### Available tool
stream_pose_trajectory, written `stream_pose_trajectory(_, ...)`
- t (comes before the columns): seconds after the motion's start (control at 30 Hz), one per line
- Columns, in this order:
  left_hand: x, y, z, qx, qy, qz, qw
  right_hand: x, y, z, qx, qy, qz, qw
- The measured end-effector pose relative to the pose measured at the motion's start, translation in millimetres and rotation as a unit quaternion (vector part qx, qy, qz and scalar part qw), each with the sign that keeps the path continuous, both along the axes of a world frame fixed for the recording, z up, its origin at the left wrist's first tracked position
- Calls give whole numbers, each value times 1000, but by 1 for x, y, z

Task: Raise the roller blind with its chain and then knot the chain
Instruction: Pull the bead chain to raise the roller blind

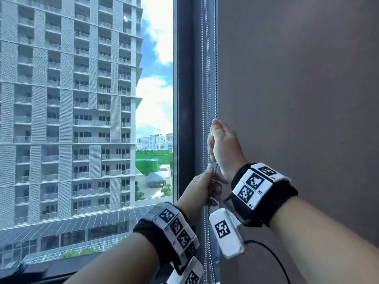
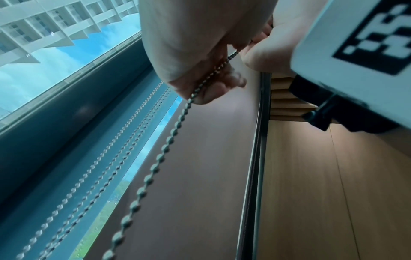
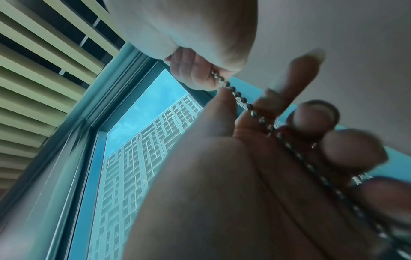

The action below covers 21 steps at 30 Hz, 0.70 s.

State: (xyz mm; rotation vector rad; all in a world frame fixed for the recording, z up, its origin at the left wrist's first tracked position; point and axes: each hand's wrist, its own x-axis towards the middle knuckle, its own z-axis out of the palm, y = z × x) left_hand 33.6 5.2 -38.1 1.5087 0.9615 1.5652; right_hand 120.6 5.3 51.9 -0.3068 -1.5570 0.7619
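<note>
The grey-brown roller blind [image 1: 297,99] covers the right pane. Down its left edge hangs a dark bead chain [image 1: 215,78]. My right hand [image 1: 212,138] grips this chain in a fist at mid height, thumb on top. Just below it, my left hand [image 1: 212,179] pinches the same chain with curled fingers. In the left wrist view the left hand [image 2: 200,73] holds the chain [image 2: 160,158] next to the right hand's heel [image 2: 266,49]. In the right wrist view the right hand [image 3: 200,40] clamps the chain [image 3: 251,109], which runs on through the left hand's curled fingers [image 3: 315,116].
Two silver bead chains [image 1: 205,58] hang just left of the dark one, against the dark window post [image 1: 184,99]. The left pane's glass [image 1: 82,99] looks out on a tower block. A black cable [image 1: 270,255] trails from my right wrist unit. Wood panelling [image 2: 311,193] borders the blind.
</note>
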Motion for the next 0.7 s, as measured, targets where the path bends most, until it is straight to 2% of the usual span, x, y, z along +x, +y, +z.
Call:
stream_pose_trajectory(0.1,-3,-1,14,18,-15,26,999,6,2,-1,5,-1,-8,1000)
stream_pose_trajectory(0.2,-4,6,22,93,22,99,990,13,7,-2,0,15,16,1000)
stream_pose_trajectory(0.33,-11,28,26,179,72,261,946,22,17,-6,0,18,27,999)
stream_pose_trajectory(0.43,-12,37,25,200,70,335,918,28,27,-8,0,18,17,1000)
stream_pose_trajectory(0.5,-11,45,25,183,64,329,924,30,33,-9,1,16,13,1000)
stream_pose_trajectory(0.63,3,61,33,69,30,181,981,35,43,-11,10,3,5,1000)
stream_pose_trajectory(0.7,15,64,37,63,11,175,982,38,49,-12,9,7,4,1000)
